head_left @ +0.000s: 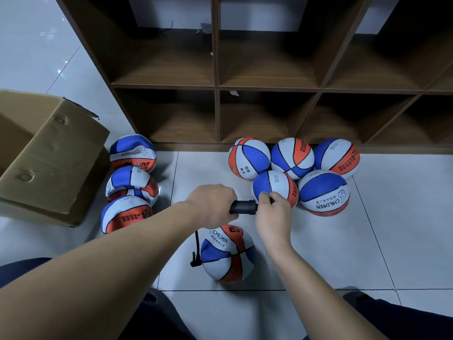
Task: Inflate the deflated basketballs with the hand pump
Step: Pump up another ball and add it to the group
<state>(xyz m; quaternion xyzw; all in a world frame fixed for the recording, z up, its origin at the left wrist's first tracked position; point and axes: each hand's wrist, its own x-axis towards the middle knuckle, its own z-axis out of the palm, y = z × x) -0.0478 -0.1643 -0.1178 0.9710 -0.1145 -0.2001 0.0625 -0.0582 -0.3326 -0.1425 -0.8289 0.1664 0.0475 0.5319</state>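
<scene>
A black hand pump (243, 207) is held level above the floor. My left hand (213, 204) grips its barrel. My right hand (274, 212) grips the handle end, pushed in close to the barrel. A thin black hose (195, 249) hangs from the pump down to a partly collapsed blue, white and orange basketball (226, 256) on the floor below my hands. Three dented, deflated balls (128, 185) lie in a column at the left. Several round, full balls (294, 168) cluster at the right against the shelf.
A brown wooden cubby shelf (217, 87) with empty compartments stands behind the balls. An open cardboard box (49, 155) sits on the tiled floor at the left. My knees in dark trousers (152, 317) fill the bottom edge.
</scene>
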